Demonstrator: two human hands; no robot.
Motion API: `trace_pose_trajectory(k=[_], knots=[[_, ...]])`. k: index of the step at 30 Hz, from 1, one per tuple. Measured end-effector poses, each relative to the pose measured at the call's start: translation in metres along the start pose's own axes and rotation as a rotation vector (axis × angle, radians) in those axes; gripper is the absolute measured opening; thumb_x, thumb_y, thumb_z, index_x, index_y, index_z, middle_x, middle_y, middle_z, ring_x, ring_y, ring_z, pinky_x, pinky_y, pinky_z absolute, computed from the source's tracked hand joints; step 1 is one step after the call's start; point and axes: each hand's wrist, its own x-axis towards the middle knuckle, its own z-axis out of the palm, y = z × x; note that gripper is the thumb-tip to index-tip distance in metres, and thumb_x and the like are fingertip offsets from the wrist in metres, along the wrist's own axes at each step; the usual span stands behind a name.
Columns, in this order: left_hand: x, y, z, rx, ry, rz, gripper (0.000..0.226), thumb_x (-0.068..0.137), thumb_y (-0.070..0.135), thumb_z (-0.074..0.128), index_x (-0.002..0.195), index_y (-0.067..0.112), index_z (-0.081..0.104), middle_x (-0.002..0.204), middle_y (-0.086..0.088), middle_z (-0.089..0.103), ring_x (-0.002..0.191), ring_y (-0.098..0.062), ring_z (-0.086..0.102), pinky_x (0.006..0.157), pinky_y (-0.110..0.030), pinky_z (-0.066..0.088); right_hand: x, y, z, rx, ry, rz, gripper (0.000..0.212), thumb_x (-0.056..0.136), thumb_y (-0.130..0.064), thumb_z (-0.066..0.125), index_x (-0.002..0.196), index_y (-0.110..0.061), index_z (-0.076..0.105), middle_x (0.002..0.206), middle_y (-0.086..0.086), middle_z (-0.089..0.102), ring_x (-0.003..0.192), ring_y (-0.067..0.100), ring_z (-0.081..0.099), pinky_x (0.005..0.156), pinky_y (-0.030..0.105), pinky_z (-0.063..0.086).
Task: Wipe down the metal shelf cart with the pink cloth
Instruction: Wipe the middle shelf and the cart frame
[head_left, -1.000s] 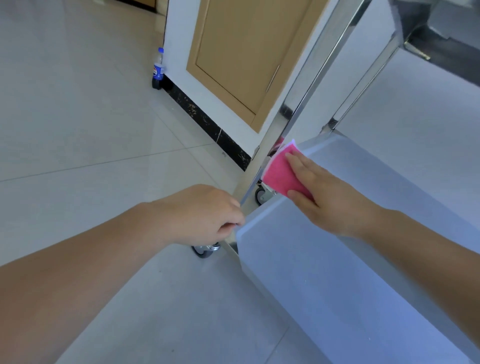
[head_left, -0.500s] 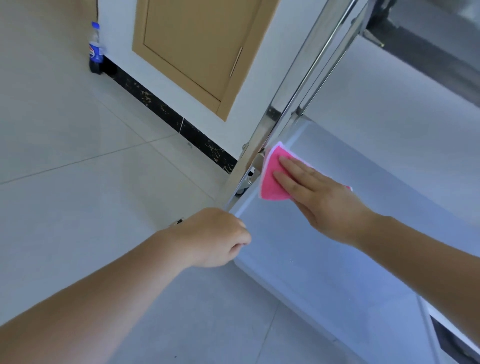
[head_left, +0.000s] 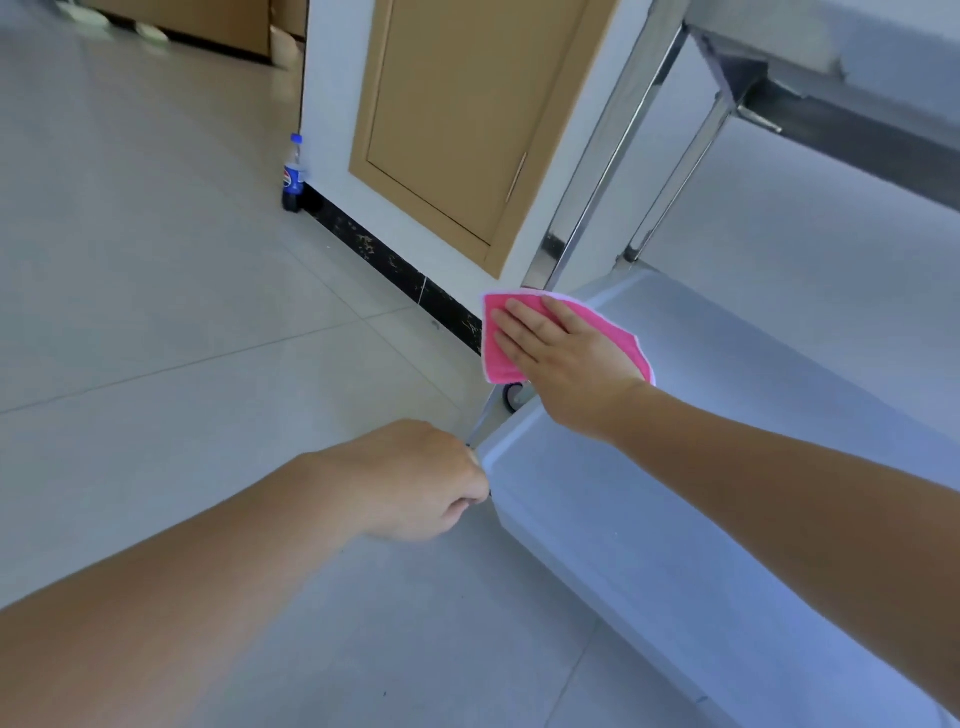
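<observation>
- The metal shelf cart (head_left: 691, 519) is brushed steel: a flat, matte lower shelf with a raised lip, and shiny square uprights (head_left: 602, 171) rising from its corners to an upper shelf (head_left: 831, 47).
- The pink cloth (head_left: 597, 322) is a soft, fuzzy square with a pale stitched border, lying flat at the lower shelf's far left corner, overhanging the edge beside the upright.
- The right hand (head_left: 566, 358) lies on top of the cloth, fingers straight and spread, palm pressing it down onto the shelf.
- The left hand (head_left: 415, 478) is curled at the shelf's near left corner, well apart from the cloth; its fingers close around the corner post there.
- A small caster wheel (head_left: 514, 395) shows under the cloth's corner.
- The floor (head_left: 182, 322) is glossy pale tile; a blue-labelled bottle (head_left: 293, 174) stands by the dark baseboard, near a tan panelled cabinet door (head_left: 457, 114).
</observation>
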Motion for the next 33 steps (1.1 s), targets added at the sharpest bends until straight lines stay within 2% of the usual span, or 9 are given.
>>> trace_pose_trajectory(k=[4, 7, 9, 13, 18, 21, 24, 30, 33], knots=[[0.004, 0.013, 0.001, 0.009, -0.014, 0.057, 0.018, 0.091, 0.024, 0.036, 0.086, 0.021, 0.053, 0.073, 0.009, 0.040, 0.073, -0.016, 0.045, 0.066, -0.029, 0.035, -0.021, 0.000, 0.007, 0.023, 0.000, 0.022, 0.068, 0.089, -0.028, 0.023, 0.145, -0.009, -0.010, 0.152, 0.008, -0.019, 0.143, 0.027, -0.013, 0.109, 0.046, -0.015], [0.008, 0.028, 0.005, 0.024, -0.003, 0.107, 0.021, 0.092, 0.024, 0.036, 0.082, 0.017, 0.053, 0.071, 0.005, 0.042, 0.071, -0.018, 0.047, 0.067, -0.033, 0.041, -0.044, -0.001, 0.011, 0.018, -0.020, 0.045, 0.069, 0.091, -0.030, 0.027, 0.146, -0.009, -0.009, 0.145, 0.008, -0.028, 0.143, 0.027, -0.015, 0.109, 0.046, -0.017], [0.012, 0.039, 0.007, 0.034, -0.005, 0.131, 0.021, 0.091, 0.022, 0.035, 0.077, 0.015, 0.049, 0.070, 0.002, 0.043, 0.071, -0.020, 0.047, 0.068, -0.036, 0.043, -0.060, -0.002, 0.013, 0.023, -0.032, 0.052, 0.069, 0.091, -0.029, 0.026, 0.145, -0.008, -0.012, 0.144, 0.008, -0.031, 0.142, 0.027, -0.017, 0.109, 0.046, -0.017], [0.020, 0.060, 0.010, 0.038, -0.058, 0.192, 0.022, 0.092, 0.022, 0.035, 0.070, 0.019, 0.038, 0.063, 0.004, 0.031, 0.070, -0.021, 0.043, 0.068, -0.034, 0.041, -0.094, -0.002, 0.014, 0.033, -0.071, 0.048, 0.068, 0.092, -0.028, 0.025, 0.144, -0.008, -0.015, 0.143, 0.008, -0.034, 0.139, 0.026, -0.023, 0.111, 0.045, -0.016], [0.037, 0.081, 0.010, 0.065, -0.014, 0.249, 0.023, 0.092, 0.024, 0.035, 0.081, 0.015, 0.053, 0.072, 0.004, 0.048, 0.072, -0.018, 0.046, 0.073, -0.034, 0.041, -0.136, -0.003, 0.019, 0.039, -0.096, 0.066, 0.071, 0.092, -0.028, 0.027, 0.141, -0.006, -0.019, 0.140, 0.009, -0.039, 0.132, 0.027, -0.034, 0.109, 0.044, -0.018], [0.059, 0.098, 0.008, 0.053, -0.001, 0.298, 0.023, 0.092, 0.024, 0.036, 0.083, 0.015, 0.055, 0.078, 0.003, 0.053, 0.075, -0.019, 0.047, 0.078, -0.037, 0.042, -0.164, -0.004, 0.024, 0.030, -0.117, 0.076, 0.070, 0.090, -0.028, 0.024, 0.142, -0.008, -0.018, 0.143, 0.009, -0.035, 0.129, 0.026, -0.038, 0.109, 0.044, -0.018], [0.082, 0.123, 0.012, 0.052, -0.007, 0.370, 0.022, 0.092, 0.023, 0.036, 0.082, 0.015, 0.054, 0.078, 0.003, 0.052, 0.076, -0.020, 0.048, 0.078, -0.038, 0.042, -0.197, -0.006, 0.031, 0.023, -0.124, 0.072, 0.069, 0.088, -0.027, 0.024, 0.144, -0.009, -0.012, 0.149, 0.006, -0.025, 0.135, 0.025, -0.029, 0.112, 0.043, -0.011], [0.111, 0.172, 0.022, 0.032, -0.024, 0.543, 0.021, 0.092, 0.023, 0.038, 0.079, 0.016, 0.053, 0.081, 0.001, 0.055, 0.078, -0.022, 0.049, 0.079, -0.038, 0.043, -0.271, -0.008, 0.040, -0.003, -0.114, 0.056, 0.066, 0.087, -0.027, 0.033, 0.146, -0.012, 0.010, 0.155, -0.002, 0.004, 0.144, 0.022, 0.007, 0.116, 0.042, 0.008], [0.122, 0.189, 0.022, 0.038, -0.021, 0.584, 0.022, 0.092, 0.022, 0.038, 0.073, 0.016, 0.047, 0.073, 0.003, 0.045, 0.073, -0.021, 0.044, 0.079, -0.038, 0.043, -0.303, -0.008, 0.045, -0.022, -0.118, 0.056, 0.065, 0.086, -0.026, 0.039, 0.146, -0.013, 0.020, 0.155, -0.002, 0.010, 0.144, 0.023, 0.012, 0.116, 0.043, 0.012]])
